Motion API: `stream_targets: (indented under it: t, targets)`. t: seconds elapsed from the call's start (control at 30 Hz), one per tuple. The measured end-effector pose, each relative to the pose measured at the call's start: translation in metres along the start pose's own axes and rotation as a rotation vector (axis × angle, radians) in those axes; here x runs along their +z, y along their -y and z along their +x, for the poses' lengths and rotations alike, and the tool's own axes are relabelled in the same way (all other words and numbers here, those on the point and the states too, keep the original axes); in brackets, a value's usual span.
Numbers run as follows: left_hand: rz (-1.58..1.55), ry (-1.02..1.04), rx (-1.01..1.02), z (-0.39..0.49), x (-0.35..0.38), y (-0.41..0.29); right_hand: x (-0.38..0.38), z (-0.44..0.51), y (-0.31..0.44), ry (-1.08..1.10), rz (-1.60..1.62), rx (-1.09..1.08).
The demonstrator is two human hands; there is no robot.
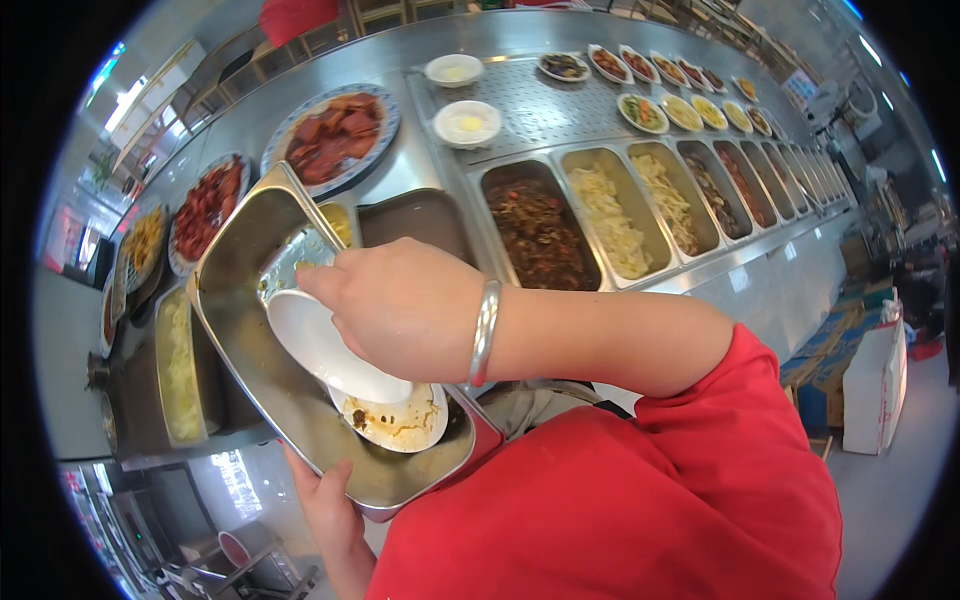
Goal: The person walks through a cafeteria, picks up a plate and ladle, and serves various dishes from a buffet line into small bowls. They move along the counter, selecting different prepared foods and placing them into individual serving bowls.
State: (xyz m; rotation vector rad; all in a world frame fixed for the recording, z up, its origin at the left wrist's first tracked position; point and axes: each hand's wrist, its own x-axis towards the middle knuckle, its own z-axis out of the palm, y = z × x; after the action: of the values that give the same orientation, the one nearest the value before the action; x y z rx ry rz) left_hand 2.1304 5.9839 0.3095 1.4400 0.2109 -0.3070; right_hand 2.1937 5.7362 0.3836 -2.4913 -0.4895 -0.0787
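Note:
My left hand (330,495) grips the near side of a deep stainless steel pan (292,420), which is tilted against my red shirt. Over the pan, my right hand (409,307), with a silver bangle at the wrist, holds a white oval dish (322,349) by its edge. Beneath that dish lies another white dish (401,420) with brown food residue. Part of a further shiny dish (289,262) with food bits shows at the pan's far end; the right hand partly covers it.
A steel serving counter (420,161) holds food pans, including dark chopped food (536,232) and cabbage (611,217). Large patterned platters (390,112) stand beyond the held pan. Small filled dishes (641,112) line the far side. Cardboard boxes (817,375) stand at right.

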Motion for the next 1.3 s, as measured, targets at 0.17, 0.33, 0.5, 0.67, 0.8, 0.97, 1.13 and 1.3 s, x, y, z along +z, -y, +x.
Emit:
stream_targets:
  t: [0.17,0.33,0.5,0.67,0.8,0.97,1.13,1.3]
  targets:
    - [0.028,-0.001,-0.050,-0.001,0.114,0.034,-0.041,-0.067,-0.092,-0.144,-0.067,-0.085]
    - [0.011,-0.069,-0.166,-0.016,0.215,0.074,-0.091,-0.124,-0.231,-0.539,0.103,-0.013]
    - [0.060,-0.115,-0.200,-0.027,0.293,0.080,-0.098,-0.145,-0.429,-0.316,1.296,0.778]
    - [0.091,-0.221,-0.167,-0.033,0.321,0.080,-0.092,-0.110,-0.541,-0.497,1.492,0.872]
    - [0.055,-0.301,-0.175,-0.026,0.334,0.080,-0.099,-0.057,-0.604,-0.699,1.498,0.893]
    - [-0.012,-0.398,-0.187,-0.003,0.355,0.074,-0.115,0.004,-0.710,-0.858,1.439,1.010]
    - [0.072,-0.468,-0.204,0.013,0.349,0.074,-0.120,0.028,-0.726,-0.832,1.167,1.193]
    - [0.097,-0.468,-0.216,0.035,0.346,0.073,-0.124,0.027,-0.731,-0.936,1.121,1.120]
